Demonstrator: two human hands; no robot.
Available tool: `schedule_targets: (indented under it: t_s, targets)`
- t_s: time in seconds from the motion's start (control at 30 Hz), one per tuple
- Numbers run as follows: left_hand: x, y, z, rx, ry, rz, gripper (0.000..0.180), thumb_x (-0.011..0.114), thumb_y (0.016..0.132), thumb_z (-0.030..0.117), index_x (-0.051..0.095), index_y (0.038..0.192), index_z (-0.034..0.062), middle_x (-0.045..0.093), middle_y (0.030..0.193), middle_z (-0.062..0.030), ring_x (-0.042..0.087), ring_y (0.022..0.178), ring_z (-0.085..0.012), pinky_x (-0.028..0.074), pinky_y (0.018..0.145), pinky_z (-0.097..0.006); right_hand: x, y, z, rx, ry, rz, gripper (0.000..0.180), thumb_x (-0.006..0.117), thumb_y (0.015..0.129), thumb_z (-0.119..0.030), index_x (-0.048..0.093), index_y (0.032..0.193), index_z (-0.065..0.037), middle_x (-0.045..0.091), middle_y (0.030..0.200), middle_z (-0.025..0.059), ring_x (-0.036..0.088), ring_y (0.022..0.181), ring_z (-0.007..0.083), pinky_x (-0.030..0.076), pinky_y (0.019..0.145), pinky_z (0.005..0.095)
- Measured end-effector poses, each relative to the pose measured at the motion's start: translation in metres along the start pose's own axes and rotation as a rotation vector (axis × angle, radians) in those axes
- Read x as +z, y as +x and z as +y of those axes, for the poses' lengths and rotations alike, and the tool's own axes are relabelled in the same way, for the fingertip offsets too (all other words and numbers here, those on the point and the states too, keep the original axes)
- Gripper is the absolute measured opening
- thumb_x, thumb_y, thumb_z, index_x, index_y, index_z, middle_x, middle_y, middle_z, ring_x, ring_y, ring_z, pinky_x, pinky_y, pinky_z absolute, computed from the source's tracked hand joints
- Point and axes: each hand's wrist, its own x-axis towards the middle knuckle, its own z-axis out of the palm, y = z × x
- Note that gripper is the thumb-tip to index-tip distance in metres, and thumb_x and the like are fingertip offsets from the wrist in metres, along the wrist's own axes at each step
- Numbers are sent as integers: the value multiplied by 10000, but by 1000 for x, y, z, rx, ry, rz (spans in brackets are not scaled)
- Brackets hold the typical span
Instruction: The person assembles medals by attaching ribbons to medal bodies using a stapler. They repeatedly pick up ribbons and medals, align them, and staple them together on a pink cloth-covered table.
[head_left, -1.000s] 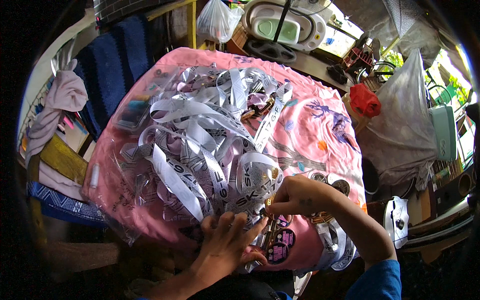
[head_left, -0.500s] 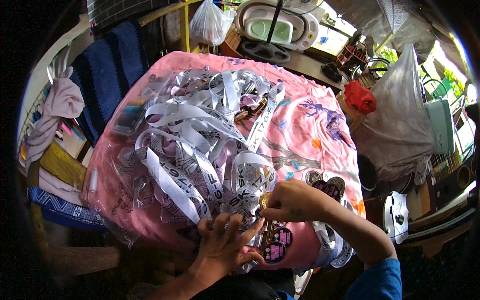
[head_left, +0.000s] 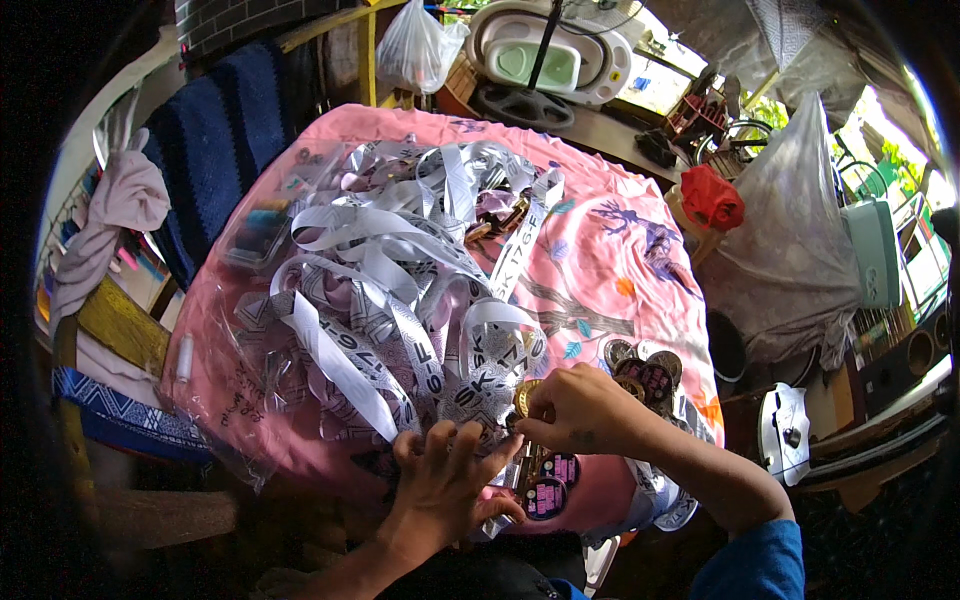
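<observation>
On the pink cloth lies a large heap of white and grey printed ribbons [head_left: 370, 250]. My left hand [head_left: 440, 490] rests at the near edge of the heap, fingers bent and spread apart, its thumb and index finger close to shiny metal pieces. My right hand [head_left: 580, 408] is closed in a pinch at a gold medal [head_left: 525, 398] beside the ribbons; its fingertips are partly hidden. Between my hands and the near table edge lie round black discs with pink print [head_left: 545, 497]. More medals [head_left: 655, 375] lie beyond my right wrist, with ribbons hanging near the table's edge.
The pink patterned cloth [head_left: 590, 270] covers the table. Clear plastic [head_left: 255, 320] lies along its left side, with a white thread spool [head_left: 185, 358]. A blue striped cloth [head_left: 215, 140] hangs at left. A red bundle [head_left: 712, 198] and a plastic-covered pile [head_left: 785, 260] stand at right.
The view has shifted slightly, so the right side of the table appears a little further left. Both hands keep nearly the same places, the right one still pinching at the gold medal.
</observation>
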Motion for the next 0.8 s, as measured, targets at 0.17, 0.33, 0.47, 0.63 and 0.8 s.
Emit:
schedule_targets:
  t_s: [0.17, 0.33, 0.47, 0.63, 0.8]
  targets:
    - [-5, 3, 2, 7, -16, 28, 800, 619, 672, 729, 507, 1352, 323, 394, 1173, -54, 365, 1116, -269, 279, 850, -502, -9, -2, 10, 40, 69, -55, 313, 685, 816, -310, 715, 808, 1, 643, 622, 139, 616, 526, 211, 487, 556, 349]
    - [-7, 2, 0, 16, -30, 11, 801, 613, 686, 728, 504, 1362, 314, 398, 1170, -57, 364, 1119, -274, 273, 861, -496, -27, -19, 11, 164, 181, -85, 340, 681, 850, -349, 738, 862, -14, 655, 631, 117, 608, 555, 144, 477, 559, 323]
    - [-8, 3, 0, 24, 9, 12, 863, 621, 678, 758, 493, 1375, 264, 390, 1185, -95, 360, 1145, -312, 251, 932, -519, -24, -43, -9, 175, 323, 99, 393, 642, 883, -393, 697, 862, -4, 643, 679, 187, 653, 597, 309, 494, 584, 404]
    - [-38, 10, -11, 55, -143, -184, 1242, 640, 483, 853, 459, 1333, -34, 362, 1378, -117, 272, 1333, -273, 186, 1050, -577, 27, -90, -25, 274, 489, 233, 359, 689, 897, -296, 555, 1073, -13, 647, 835, 168, 655, 729, 289, 508, 670, 385]
    - [-58, 26, -22, 273, 138, -280, 856, 693, 637, 624, 532, 1212, 9, 316, 1469, -115, 247, 1401, -260, 116, 1110, -648, 95, -145, -51, 354, 1272, 260, 497, 647, 896, -500, 551, 976, -19, 591, 996, 33, 539, 928, 110, 450, 823, 278]
